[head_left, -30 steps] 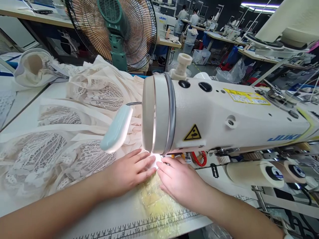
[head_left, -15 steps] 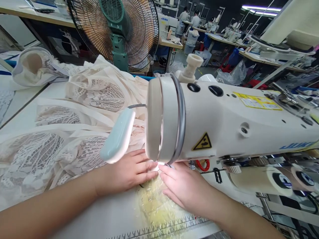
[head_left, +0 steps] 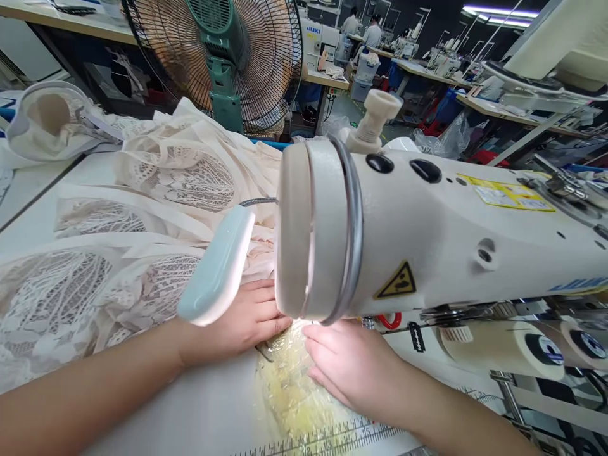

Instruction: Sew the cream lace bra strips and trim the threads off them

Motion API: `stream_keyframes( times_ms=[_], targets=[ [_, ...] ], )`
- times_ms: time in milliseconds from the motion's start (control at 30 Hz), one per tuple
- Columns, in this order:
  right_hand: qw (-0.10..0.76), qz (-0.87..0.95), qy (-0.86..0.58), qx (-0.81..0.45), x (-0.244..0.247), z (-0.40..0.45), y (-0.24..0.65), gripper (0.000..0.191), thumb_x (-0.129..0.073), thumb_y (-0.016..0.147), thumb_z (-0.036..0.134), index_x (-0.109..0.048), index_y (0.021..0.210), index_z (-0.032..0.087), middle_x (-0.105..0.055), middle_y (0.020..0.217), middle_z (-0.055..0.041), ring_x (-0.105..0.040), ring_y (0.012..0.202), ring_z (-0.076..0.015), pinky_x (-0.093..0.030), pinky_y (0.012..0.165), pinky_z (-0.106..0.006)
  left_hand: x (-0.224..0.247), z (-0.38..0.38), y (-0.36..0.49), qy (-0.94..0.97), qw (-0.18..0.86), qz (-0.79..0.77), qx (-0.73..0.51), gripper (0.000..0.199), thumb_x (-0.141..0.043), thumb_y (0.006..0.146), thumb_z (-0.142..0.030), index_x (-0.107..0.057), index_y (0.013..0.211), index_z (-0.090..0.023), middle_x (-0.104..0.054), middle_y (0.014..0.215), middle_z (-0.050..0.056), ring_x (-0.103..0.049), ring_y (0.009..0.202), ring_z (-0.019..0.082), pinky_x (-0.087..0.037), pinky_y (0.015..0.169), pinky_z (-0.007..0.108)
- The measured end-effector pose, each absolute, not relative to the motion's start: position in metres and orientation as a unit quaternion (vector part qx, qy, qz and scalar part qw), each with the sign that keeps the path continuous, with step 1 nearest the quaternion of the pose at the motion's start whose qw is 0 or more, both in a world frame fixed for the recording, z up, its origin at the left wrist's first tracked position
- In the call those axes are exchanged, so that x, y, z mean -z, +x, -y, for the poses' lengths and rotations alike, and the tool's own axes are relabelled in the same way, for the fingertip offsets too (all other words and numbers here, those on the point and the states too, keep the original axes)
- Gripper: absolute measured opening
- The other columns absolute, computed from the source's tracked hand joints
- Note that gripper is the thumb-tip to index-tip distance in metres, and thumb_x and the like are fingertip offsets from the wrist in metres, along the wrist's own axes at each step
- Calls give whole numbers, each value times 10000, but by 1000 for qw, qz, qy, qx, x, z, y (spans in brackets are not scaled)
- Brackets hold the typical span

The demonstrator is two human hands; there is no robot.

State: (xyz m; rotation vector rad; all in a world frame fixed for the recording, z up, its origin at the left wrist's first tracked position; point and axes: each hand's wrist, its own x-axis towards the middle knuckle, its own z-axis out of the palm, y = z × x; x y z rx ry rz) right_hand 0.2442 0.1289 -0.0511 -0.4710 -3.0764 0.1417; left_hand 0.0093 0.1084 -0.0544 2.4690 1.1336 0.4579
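A white sewing machine head point(head_left: 403, 228) hangs over both hands and hides the needle area. My left hand point(head_left: 237, 323) lies flat, palm down, beside the cream lace garments point(head_left: 180, 177), its fingers stretched toward the machine and partly hidden by it. Close to its right, my right hand point(head_left: 349, 361) has its fingers bent together near the needle area; what they hold, if anything, is hidden. Below the fingertips, a yellowish patch under clear film point(head_left: 299, 399) covers the table. A pale blue lamp point(head_left: 218, 266) hangs above my left hand.
A large green fan point(head_left: 228, 63) stands behind the garments. At the right are thread cones point(head_left: 494, 348), a small black blade point(head_left: 417, 337) and red-handled scissors point(head_left: 389, 321). A ruler strip point(head_left: 332, 437) crosses the front edge. People sit far behind.
The view has shifted slightly, so the machine head looks larger and further right. Both hands stay near the needle area, with my left fingertips slightly further from it.
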Motion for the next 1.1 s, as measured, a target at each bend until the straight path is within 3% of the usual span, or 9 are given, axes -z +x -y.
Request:
stream_keyframes(
  times_ms=[100,200,500,767,967,1100],
  targets=[
    [10,986,-155,-68,52,-128,241,108,-607,852,249,-620,777,172,-649,1019,-54,-578,784,-195,-489,625,-315,55,-110,8,887,155,-380,-210,419,-234,1004,-261,-587,1230,-231,-664,1207,20,-530,1205,179,-357,1114,356],
    [10,982,-169,-80,54,-127,240,129,-631,832,250,-597,731,177,-646,926,-38,-565,732,-189,-473,604,-321,52,-111,7,902,125,-372,-179,396,-281,989,-209,-631,1171,-244,-675,1187,17,-547,1186,186,-372,1107,363],
    [22,985,-160,-67,58,-126,241,150,-611,845,280,-579,735,184,-600,830,-30,-504,660,-175,-335,470,-302,42,-117,5,897,103,-367,-225,432,-270,975,-149,-675,1097,-235,-692,1154,36,-585,1128,193,-427,1067,390],
    [27,988,-139,-64,59,-128,241,135,-602,819,199,-549,695,200,-598,836,-17,-499,679,-169,-366,521,-306,42,-124,3,895,34,-373,-244,410,-328,933,-104,-721,970,-214,-729,1025,53,-642,961,210,-521,918,347],
    [41,989,-132,-48,57,-128,239,173,-597,822,202,-543,658,197,-604,801,-17,-505,661,-172,-399,552,-311,44,-122,2,878,56,-418,-225,335,-383,925,-126,-706,975,-200,-728,1006,45,-609,1043,227,-446,1013,390],
    [43,989,-128,-52,54,-127,236,152,-582,833,208,-558,683,194,-647,888,-30,-539,681,-176,-425,590,-315,54,-124,-3,860,82,-451,-225,318,-381,929,-181,-690,1003,-199,-719,1030,42,-605,1036,224,-475,979,366]
  ],
)
